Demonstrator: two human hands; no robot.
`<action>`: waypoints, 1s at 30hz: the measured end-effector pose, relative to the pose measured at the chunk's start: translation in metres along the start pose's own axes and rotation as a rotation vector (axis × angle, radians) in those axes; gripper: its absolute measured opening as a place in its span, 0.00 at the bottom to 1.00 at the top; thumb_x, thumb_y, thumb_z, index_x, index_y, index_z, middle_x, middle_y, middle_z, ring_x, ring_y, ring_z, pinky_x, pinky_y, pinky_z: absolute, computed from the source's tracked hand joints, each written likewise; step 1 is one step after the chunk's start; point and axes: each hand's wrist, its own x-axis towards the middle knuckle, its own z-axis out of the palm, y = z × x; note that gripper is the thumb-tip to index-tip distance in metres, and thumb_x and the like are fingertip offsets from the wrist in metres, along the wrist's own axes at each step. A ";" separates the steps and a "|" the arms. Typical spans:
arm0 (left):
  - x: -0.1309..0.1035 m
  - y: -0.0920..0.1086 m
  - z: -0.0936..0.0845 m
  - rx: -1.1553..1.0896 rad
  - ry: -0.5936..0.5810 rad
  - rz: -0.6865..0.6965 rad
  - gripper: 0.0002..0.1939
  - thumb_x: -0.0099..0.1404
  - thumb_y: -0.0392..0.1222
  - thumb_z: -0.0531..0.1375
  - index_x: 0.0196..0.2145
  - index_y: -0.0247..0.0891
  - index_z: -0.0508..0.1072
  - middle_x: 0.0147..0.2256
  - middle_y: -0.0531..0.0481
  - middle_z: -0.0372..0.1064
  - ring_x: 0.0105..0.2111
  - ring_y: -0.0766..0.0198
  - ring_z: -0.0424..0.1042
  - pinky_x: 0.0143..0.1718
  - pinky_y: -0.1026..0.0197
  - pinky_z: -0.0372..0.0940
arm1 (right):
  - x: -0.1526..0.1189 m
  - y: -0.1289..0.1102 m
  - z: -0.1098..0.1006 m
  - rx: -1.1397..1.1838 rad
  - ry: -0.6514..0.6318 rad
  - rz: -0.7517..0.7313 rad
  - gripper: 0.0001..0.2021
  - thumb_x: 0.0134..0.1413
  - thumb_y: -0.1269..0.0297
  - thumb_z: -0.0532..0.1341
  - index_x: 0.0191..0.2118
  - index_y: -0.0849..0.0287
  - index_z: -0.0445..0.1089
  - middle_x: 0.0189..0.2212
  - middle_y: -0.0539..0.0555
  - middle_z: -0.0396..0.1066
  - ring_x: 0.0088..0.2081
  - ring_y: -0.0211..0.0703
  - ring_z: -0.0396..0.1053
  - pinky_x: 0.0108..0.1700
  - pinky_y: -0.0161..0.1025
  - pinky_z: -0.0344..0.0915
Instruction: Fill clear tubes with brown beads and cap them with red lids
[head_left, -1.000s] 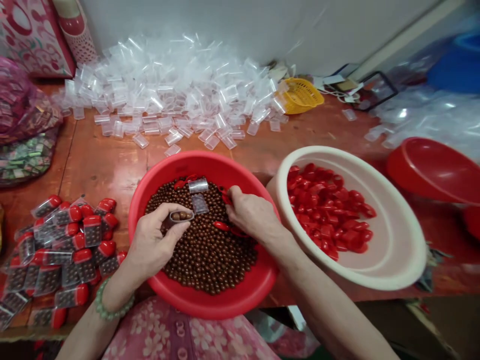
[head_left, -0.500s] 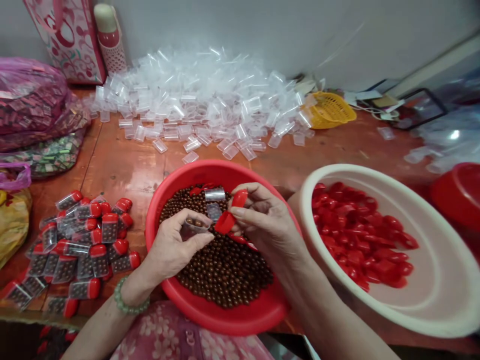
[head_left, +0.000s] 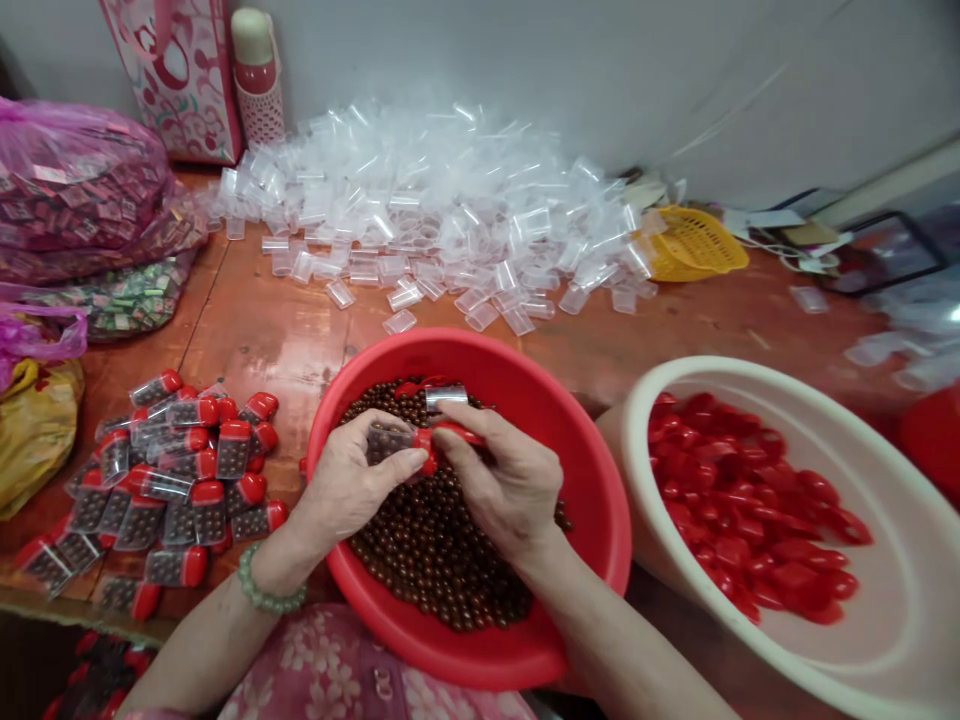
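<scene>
Left hand [head_left: 349,490] clamped on bead-filled tube [head_left: 388,441]; right hand [head_left: 504,485] pinching red cap [head_left: 442,437] at its mouth, centre frame. Capped tubes [head_left: 165,470] piled lower left; empty tubes [head_left: 442,200] heaped at top.

The left hand [head_left: 349,490] covers most of the clear tube [head_left: 386,440]. The white basin [head_left: 885,640] runs off the frame's lower right; the pink bags [head_left: 67,190] off the left edge.
</scene>
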 end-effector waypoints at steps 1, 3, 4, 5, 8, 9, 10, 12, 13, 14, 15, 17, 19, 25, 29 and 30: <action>0.000 -0.001 -0.001 -0.027 0.010 0.000 0.12 0.56 0.42 0.65 0.34 0.36 0.68 0.29 0.55 0.67 0.29 0.70 0.66 0.36 0.64 0.64 | -0.001 0.002 0.000 -0.077 -0.058 -0.144 0.12 0.61 0.62 0.59 0.49 0.55 0.71 0.42 0.57 0.77 0.42 0.46 0.76 0.47 0.44 0.74; 0.001 -0.002 -0.004 -0.068 0.033 0.005 0.12 0.56 0.43 0.65 0.35 0.36 0.69 0.29 0.55 0.66 0.29 0.70 0.65 0.35 0.65 0.63 | -0.003 0.006 0.000 -0.182 -0.192 -0.391 0.21 0.64 0.63 0.55 0.61 0.58 0.62 0.50 0.63 0.74 0.50 0.49 0.73 0.51 0.44 0.73; 0.001 -0.003 -0.005 -0.074 0.046 0.008 0.12 0.56 0.42 0.65 0.35 0.35 0.69 0.29 0.55 0.66 0.29 0.70 0.65 0.35 0.65 0.63 | -0.004 0.008 -0.001 -0.227 -0.248 -0.477 0.26 0.64 0.63 0.55 0.66 0.61 0.54 0.53 0.66 0.71 0.54 0.51 0.70 0.52 0.46 0.73; 0.001 -0.003 -0.005 -0.071 0.055 0.012 0.12 0.56 0.42 0.65 0.35 0.35 0.69 0.30 0.55 0.66 0.30 0.70 0.65 0.35 0.65 0.62 | -0.005 0.011 -0.003 -0.274 -0.298 -0.534 0.31 0.64 0.64 0.55 0.68 0.64 0.46 0.55 0.68 0.68 0.57 0.53 0.68 0.53 0.47 0.72; 0.001 -0.004 -0.007 -0.048 0.048 0.022 0.11 0.56 0.42 0.65 0.35 0.35 0.70 0.31 0.54 0.67 0.32 0.69 0.65 0.37 0.64 0.62 | -0.007 0.018 -0.016 -0.411 -0.435 -0.578 0.33 0.64 0.70 0.53 0.70 0.63 0.39 0.58 0.70 0.65 0.58 0.55 0.67 0.51 0.51 0.73; 0.001 -0.004 -0.007 -0.052 0.025 0.023 0.11 0.55 0.42 0.65 0.35 0.35 0.70 0.31 0.53 0.68 0.33 0.68 0.66 0.38 0.64 0.62 | -0.006 0.020 -0.021 -0.440 -0.488 -0.557 0.31 0.64 0.71 0.51 0.70 0.59 0.42 0.58 0.68 0.65 0.56 0.54 0.68 0.50 0.51 0.73; 0.002 -0.005 -0.008 -0.066 -0.005 0.022 0.12 0.55 0.42 0.66 0.35 0.35 0.70 0.31 0.53 0.68 0.33 0.68 0.66 0.39 0.64 0.62 | -0.005 0.021 -0.026 -0.453 -0.543 -0.523 0.29 0.64 0.72 0.50 0.69 0.55 0.46 0.59 0.65 0.65 0.55 0.54 0.70 0.50 0.52 0.73; 0.003 -0.005 -0.008 -0.111 -0.068 0.013 0.13 0.55 0.43 0.67 0.35 0.35 0.72 0.32 0.52 0.69 0.34 0.67 0.67 0.41 0.64 0.62 | -0.001 0.019 -0.033 -0.420 -0.620 -0.428 0.25 0.64 0.69 0.51 0.66 0.48 0.54 0.60 0.59 0.65 0.54 0.52 0.71 0.52 0.52 0.72; 0.004 -0.006 -0.009 -0.139 -0.096 0.006 0.13 0.54 0.44 0.68 0.35 0.34 0.72 0.32 0.52 0.70 0.35 0.67 0.68 0.41 0.64 0.62 | 0.001 0.017 -0.035 -0.378 -0.639 -0.383 0.24 0.64 0.67 0.52 0.64 0.46 0.57 0.59 0.56 0.67 0.53 0.51 0.71 0.53 0.52 0.71; 0.004 -0.006 -0.009 -0.170 -0.119 -0.004 0.14 0.53 0.44 0.69 0.34 0.34 0.73 0.32 0.52 0.71 0.35 0.67 0.68 0.42 0.64 0.62 | 0.003 0.015 -0.035 -0.329 -0.648 -0.348 0.22 0.64 0.66 0.52 0.62 0.46 0.59 0.57 0.55 0.68 0.52 0.50 0.72 0.53 0.50 0.71; 0.004 -0.007 -0.009 -0.208 -0.138 -0.019 0.15 0.52 0.45 0.70 0.34 0.34 0.74 0.32 0.51 0.71 0.35 0.67 0.69 0.42 0.64 0.63 | 0.005 0.013 -0.034 -0.277 -0.649 -0.323 0.21 0.64 0.65 0.53 0.61 0.46 0.61 0.55 0.54 0.71 0.51 0.49 0.72 0.52 0.49 0.71; 0.004 -0.007 -0.011 -0.310 -0.176 -0.071 0.16 0.51 0.45 0.71 0.35 0.35 0.75 0.33 0.50 0.72 0.35 0.67 0.70 0.41 0.64 0.64 | 0.007 0.009 -0.031 -0.195 -0.622 -0.291 0.18 0.63 0.64 0.55 0.57 0.48 0.65 0.50 0.54 0.74 0.47 0.48 0.74 0.50 0.46 0.72; 0.003 -0.007 -0.013 -0.415 -0.224 -0.155 0.17 0.51 0.44 0.70 0.38 0.36 0.75 0.35 0.49 0.72 0.35 0.66 0.71 0.40 0.63 0.67 | 0.007 0.007 -0.028 -0.156 -0.569 -0.289 0.15 0.62 0.64 0.55 0.54 0.49 0.68 0.45 0.55 0.76 0.44 0.47 0.75 0.47 0.45 0.73; -0.002 0.002 -0.013 -0.293 -0.290 -0.165 0.17 0.53 0.35 0.67 0.42 0.36 0.73 0.37 0.47 0.74 0.37 0.65 0.73 0.42 0.62 0.67 | 0.006 0.006 -0.028 0.052 -0.231 -0.006 0.08 0.58 0.63 0.61 0.44 0.53 0.69 0.37 0.53 0.76 0.37 0.42 0.75 0.41 0.41 0.73; -0.006 0.006 -0.007 -0.037 -0.314 -0.023 0.13 0.61 0.37 0.61 0.45 0.36 0.72 0.40 0.46 0.74 0.40 0.65 0.72 0.46 0.61 0.66 | 0.007 0.000 -0.026 0.309 -0.145 0.191 0.10 0.55 0.59 0.64 0.43 0.53 0.72 0.38 0.53 0.76 0.39 0.43 0.75 0.43 0.42 0.73; -0.005 0.006 -0.006 -0.008 -0.316 -0.008 0.13 0.62 0.38 0.61 0.45 0.37 0.71 0.40 0.46 0.74 0.41 0.65 0.72 0.47 0.59 0.66 | 0.007 -0.002 -0.025 0.346 -0.121 0.208 0.10 0.55 0.59 0.65 0.42 0.53 0.73 0.38 0.53 0.77 0.40 0.43 0.75 0.44 0.42 0.73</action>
